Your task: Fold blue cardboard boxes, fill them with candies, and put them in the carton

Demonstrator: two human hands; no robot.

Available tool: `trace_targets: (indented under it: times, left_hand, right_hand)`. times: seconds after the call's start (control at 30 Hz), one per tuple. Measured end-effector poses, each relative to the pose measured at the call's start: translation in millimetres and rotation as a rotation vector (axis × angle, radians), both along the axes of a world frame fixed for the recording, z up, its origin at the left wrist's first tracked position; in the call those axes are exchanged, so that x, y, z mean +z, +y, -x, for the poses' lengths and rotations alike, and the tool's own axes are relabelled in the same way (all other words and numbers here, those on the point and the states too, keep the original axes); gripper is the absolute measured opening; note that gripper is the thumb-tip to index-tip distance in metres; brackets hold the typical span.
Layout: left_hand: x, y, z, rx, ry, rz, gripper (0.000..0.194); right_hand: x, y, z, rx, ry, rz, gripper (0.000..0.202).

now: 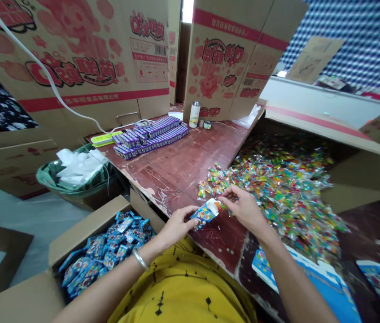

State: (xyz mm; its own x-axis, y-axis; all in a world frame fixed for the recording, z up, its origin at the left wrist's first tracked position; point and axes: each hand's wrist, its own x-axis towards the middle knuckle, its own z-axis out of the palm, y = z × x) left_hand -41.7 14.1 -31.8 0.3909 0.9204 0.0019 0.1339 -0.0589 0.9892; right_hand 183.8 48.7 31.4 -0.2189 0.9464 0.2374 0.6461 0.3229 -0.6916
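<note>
My left hand point(180, 225) is closed around a small blue printed candy box point(206, 215), tilted with its open white end toward the right. My right hand point(240, 204) pinches a little clear packet of colourful candy point(221, 205) at the mouth of that box. Part of the packet is hidden by the fingers and the flap. Just beyond the right hand spreads a large heap of similar candy packets point(277, 188), spilling out of a carton lying on its side. Flat blue unfolded boxes point(311, 273) lie under my right forearm.
An open carton point(89, 226) of filled-looking blue boxes point(109, 251) stands at lower left. Behind it is a green-lined bin point(50, 177) with white paper. Rows of purple boxes point(156, 134), a power strip point(106, 139) and a white bottle point(194, 115) are on the red table point(176, 175); big cartons rise behind.
</note>
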Motion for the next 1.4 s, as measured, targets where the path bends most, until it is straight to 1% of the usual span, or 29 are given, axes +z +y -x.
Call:
trace_targets:
  times: [0.1,0.17,0.2,0.27,0.3,0.43,0.5,0.57,0.63,0.7,0.8,0.83,0.9,0.97,1.03,1.1,1.17,1.2,1.27,1.4]
  left_hand:
    - [4.8,-5,-6,-0.014,-0.006,-0.035,0.034]
    - [5.2,-7,-10,-0.009,-0.034,-0.025,0.033]
    - [4.7,-7,-13,-0.008,-0.057,-0.006,0.032]
    - [3.2,-8,-18,-0.011,-0.11,0.044,0.031]
    - [2.6,-8,-20,-0.008,-0.137,0.065,0.03]
    - [3.7,-10,-30,0.041,-0.262,0.1,0.031]
    - [7.1,-14,-33,0.078,-0.326,0.085,0.04]
    - [11.7,-18,-36,0.105,-0.362,0.067,0.056]
    - [16.3,-21,-37,0.094,-0.371,0.062,0.066]
    - [19.6,-22,-38,0.07,-0.376,0.06,0.064]
    - [20.7,-23,-39,0.029,-0.394,0.075,0.055]
    - [20.1,-23,-39,0.021,-0.396,0.084,0.052]
    - [18.1,-23,-41,0.013,-0.392,0.097,0.047]
    - [16.1,-24,-42,0.017,-0.384,0.099,0.043]
    - [15.0,-25,-43,0.022,-0.392,0.107,0.041]
    - [15.0,-24,-44,0.024,-0.411,0.116,0.042]
    - [15.8,-23,-44,0.03,-0.444,0.111,0.043]
    - [16.3,-23,-44,0.035,-0.462,0.107,0.044]
    - [17.6,-23,-45,0.044,-0.496,0.113,0.046]
    - [20.5,-27,-44,0.059,-0.487,0.126,0.047]
  right_hand:
    - [1.2,-1,9,0.085,-0.103,-0.051,0.012]
    - [-1.2,-3,14,0.103,-0.116,-0.108,0.005]
    - [-2.7,-5,16,0.098,-0.102,-0.126,0.005]
    - [-5.0,-9,18,0.081,-0.065,-0.132,0.016]
    - [-5.5,-12,18,0.07,-0.065,-0.131,0.018]
    - [-1.9,-23,14,0.002,-0.207,-0.206,0.019]
    - [1.6,-27,11,-0.006,-0.209,-0.223,0.025]
    - [2.6,-31,9,-0.038,-0.118,-0.232,0.027]
    - [-2.0,-34,7,-0.079,-0.003,-0.251,0.022]
    - [-12.7,-39,6,-0.091,0.121,-0.203,0.019]
    - [-32.0,-48,9,-0.087,0.295,-0.05,0.023]
    - [-36.9,-51,10,-0.085,0.321,-0.023,0.022]
    - [-41.9,-55,12,-0.061,0.312,-0.031,0.016]
    - [-41.6,-56,14,-0.041,0.282,-0.074,0.01]
    - [-39.1,-55,15,-0.038,0.309,-0.093,0.013]
    - [-37.4,-53,16,-0.04,0.409,-0.063,0.014]
    - [-37.3,-51,18,-0.057,0.558,-0.016,0.009]
    - [-37.6,-50,19,-0.07,0.63,0.006,0.01]
    - [-37.7,-49,21,-0.09,0.731,0.037,0.018]
    - [-32.0,-46,21,-0.005,0.739,0.091,0.015]
